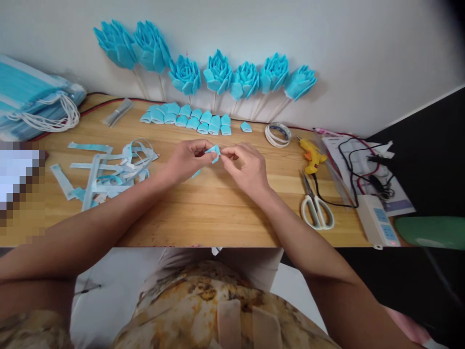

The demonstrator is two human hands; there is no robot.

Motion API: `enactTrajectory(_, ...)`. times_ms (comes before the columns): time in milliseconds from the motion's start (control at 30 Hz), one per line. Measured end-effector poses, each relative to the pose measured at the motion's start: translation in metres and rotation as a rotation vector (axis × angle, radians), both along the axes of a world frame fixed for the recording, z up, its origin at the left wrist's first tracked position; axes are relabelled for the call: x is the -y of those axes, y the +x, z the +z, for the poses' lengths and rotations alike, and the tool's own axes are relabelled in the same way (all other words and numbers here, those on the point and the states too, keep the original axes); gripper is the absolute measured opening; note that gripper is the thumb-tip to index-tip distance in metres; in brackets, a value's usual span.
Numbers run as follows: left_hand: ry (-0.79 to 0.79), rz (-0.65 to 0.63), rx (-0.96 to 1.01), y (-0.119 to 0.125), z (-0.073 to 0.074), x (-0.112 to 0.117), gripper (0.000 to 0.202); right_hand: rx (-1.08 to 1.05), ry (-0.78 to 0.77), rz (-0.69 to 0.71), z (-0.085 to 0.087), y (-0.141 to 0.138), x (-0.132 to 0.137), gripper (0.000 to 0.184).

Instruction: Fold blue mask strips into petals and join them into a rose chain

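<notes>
Closest to me over the table [218,213], my left hand [187,160] and right hand [245,167] meet at the middle, held just above the wood. Between them is a small blue piece [214,152]. Both hands pinch it, thumb against forefinger, one at each end, with the other fingers loosely curled.

I judge the piece very light, soft and limp. It looks like thin fabric that creases easily and springs open if let go, so it is best held at its folded edges with fingertips only.

Its long axis seems to run left to right between my hands, with a corner drooping toward me. It is too small for me to tell its folds.

The scissors [317,209] lie to the right with handles toward me. A heap of scraps [109,169] lies to the left. Farther right a glue gun [312,156] rests near a tape roll [278,134].

Beyond my hands a row of folded petals [189,118] lies well apart from them. At the far left sits a stack of masks [29,92]. Blue flowers [218,72] on sticks lean against the wall.
</notes>
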State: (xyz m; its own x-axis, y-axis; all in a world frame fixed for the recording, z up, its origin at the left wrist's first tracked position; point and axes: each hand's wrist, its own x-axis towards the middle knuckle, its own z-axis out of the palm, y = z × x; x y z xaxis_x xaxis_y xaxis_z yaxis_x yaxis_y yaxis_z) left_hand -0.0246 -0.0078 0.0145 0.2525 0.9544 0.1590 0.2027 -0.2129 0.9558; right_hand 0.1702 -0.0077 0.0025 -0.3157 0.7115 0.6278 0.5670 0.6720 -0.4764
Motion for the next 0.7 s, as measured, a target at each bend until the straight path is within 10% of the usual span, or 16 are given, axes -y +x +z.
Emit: enactTrajectory(700,-0.014,-0.006,0.025,0.0011,-0.0012,0.0,0.027,-0.049,-0.163,0.048,0.0025,0.0031,-0.0001,0.021)
